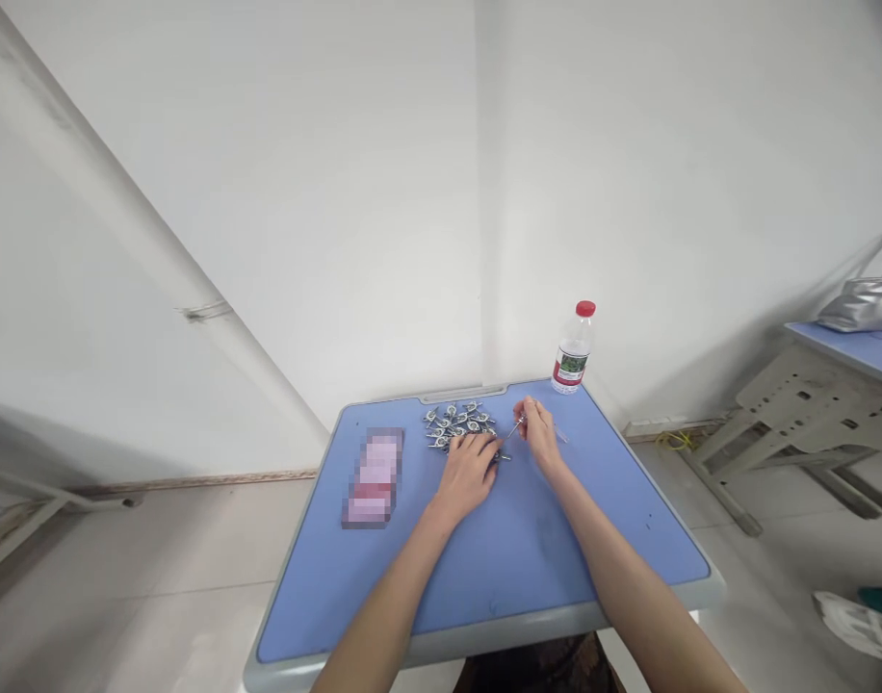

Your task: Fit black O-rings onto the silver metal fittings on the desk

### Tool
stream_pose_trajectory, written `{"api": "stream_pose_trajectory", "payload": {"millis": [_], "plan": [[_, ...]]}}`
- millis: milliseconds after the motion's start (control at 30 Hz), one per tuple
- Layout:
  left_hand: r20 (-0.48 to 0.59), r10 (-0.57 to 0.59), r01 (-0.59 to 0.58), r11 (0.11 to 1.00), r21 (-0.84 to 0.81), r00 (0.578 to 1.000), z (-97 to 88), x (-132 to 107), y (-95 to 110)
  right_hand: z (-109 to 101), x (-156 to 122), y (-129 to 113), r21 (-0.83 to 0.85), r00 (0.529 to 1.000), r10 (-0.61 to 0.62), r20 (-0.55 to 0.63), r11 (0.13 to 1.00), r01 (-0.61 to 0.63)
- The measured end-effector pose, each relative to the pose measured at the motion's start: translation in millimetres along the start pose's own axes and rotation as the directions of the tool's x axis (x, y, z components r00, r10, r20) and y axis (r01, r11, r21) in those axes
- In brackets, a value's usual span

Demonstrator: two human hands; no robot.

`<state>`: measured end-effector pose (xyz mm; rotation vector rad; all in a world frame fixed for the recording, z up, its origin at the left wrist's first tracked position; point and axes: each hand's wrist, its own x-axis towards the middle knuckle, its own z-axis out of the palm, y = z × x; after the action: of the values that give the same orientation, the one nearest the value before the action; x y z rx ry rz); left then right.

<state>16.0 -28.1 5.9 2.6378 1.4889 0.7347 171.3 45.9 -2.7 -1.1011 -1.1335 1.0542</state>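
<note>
Heap of small silver metal spring clips (pixel 456 425) lying jumbled at far centre of desk. One thin silver metal clip (pixel 516 427) apart, just right of heap, tilted.

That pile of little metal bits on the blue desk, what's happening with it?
A person sits at a blue desk with a heap of small metal clips near its far edge. The left hand rests on the near side of the heap. The right hand pinches one small metal piece just beside it. A water bottle with a red cap stands at the far right corner.
</note>
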Motion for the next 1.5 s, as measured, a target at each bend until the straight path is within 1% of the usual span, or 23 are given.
{"api": "stream_pose_trajectory", "payload": {"millis": [100, 200, 300, 400, 467, 567, 633, 733, 833, 933, 1000, 1067, 1167, 1233, 1300, 1400, 1500], "plan": [[0.007, -0.026, 0.026, 0.999, -0.026, 1.000, 6.4, -1.9, -4.8, -0.8, -0.4, -1.2, 0.011, 1.000, 0.020, -0.004, 1.000, -0.020], [0.009, -0.055, 0.055, 0.997, -0.047, 0.998, 8.3, -5.7, -8.6, -0.3, -3.0, -5.5, 0.021, 0.998, 0.055, 0.010, 0.998, -0.055], [0.013, -0.049, 0.050, 0.997, -0.064, 0.999, 4.6, -7.3, -9.2, 2.0, -7.7, -10.3, -0.015, 0.997, 0.065, 0.037, 0.998, -0.065], [-0.020, -0.025, 0.023, 0.997, -0.075, 0.999, -3.4, -4.3, -7.4, 5.1, -12.3, -12.5, -0.035, 0.996, 0.059, 0.063, 0.998, -0.057], [-0.045, 0.003, -0.006, 0.998, -0.068, 0.999, -8.7, 2.4, -6.5, 6.5, -13.8, -12.1, -0.031, 0.997, 0.052, 0.065, 0.998, -0.050], [-0.044, 0.066, -0.067, 0.997, -0.023, 0.997, -11.1, 20.4, -9.2, 7.0, -13.2, -11.2, -0.010, 0.997, 0.050, 0.061, 0.999, -0.049], [-0.015, 0.088, -0.088, 0.996, 0.010, 0.996, -7.3, 33.7, -14.7, 6.4, -12.0, -11.6, -0.003, 0.997, 0.050, 0.055, 0.999, -0.050], [0.034, 0.057, -0.058, 0.998, 0.030, 0.998, 2.1, 45.1, -27.1, 5.7, -11.2, -14.0, 0.007, 0.998, 0.060, 0.030, 0.998, -0.060], [0.034, 0.029, -0.031, 0.998, 0.046, 0.999, 6.5, 42.0, -38.5, 6.2, -13.3, -16.3, 0.025, 0.997, 0.057, 0.050, 0.998, -0.058], [0.008, -0.001, 0.000, 0.997, 0.075, 1.000, -0.1, 31.9, -42.4, 7.8, -17.2, -17.6, 0.024, 0.993, 0.033, 0.114, 0.999, -0.036], [-0.027, -0.025, 0.028, 0.996, 0.088, 0.999, -9.2, 25.0, -39.0, 8.9, -19.3, -18.3, 0.024, 0.989, 0.022, 0.147, 0.999, -0.026], [-0.052, -0.035, 0.038, 0.997, 0.064, 0.998, -18.5, 18.5, -30.9, 9.9, -20.1, -19.5, 0.030, 0.986, 0.014, 0.168, 0.999, -0.019], [0.001, -0.004, 0.004, 1.000, 0.007, 1.000, -25.0, 9.2, -14.4, 10.1, -18.4, -21.9, 0.044, 0.986, -0.003, 0.164, 0.999, -0.004], [0.044, 0.015, -0.015, 1.000, -0.009, 0.999, -22.0, 3.8, -4.9, 8.6, -16.3, -23.1, 0.061, 0.988, -0.013, 0.152, 0.998, 0.004], [0.066, 0.014, -0.013, 1.000, -0.007, 0.998, -15.1, -0.4, 0.8, 4.5, -14.6, -23.2, 0.079, 0.986, -0.017, 0.168, 0.997, 0.003], [0.082, 0.003, -0.002, 1.000, -0.011, 0.997, -4.2, -4.5, 2.8, -6.6, -14.3, -21.8, 0.053, 0.961, -0.011, 0.276, 0.999, -0.004], [0.087, -0.006, 0.015, 0.994, -0.104, 0.996, 2.9, -6.6, 2.4, -18.4, -15.3, -20.1, -0.009, 0.930, -0.039, 0.365, 0.999, 0.046]]}}
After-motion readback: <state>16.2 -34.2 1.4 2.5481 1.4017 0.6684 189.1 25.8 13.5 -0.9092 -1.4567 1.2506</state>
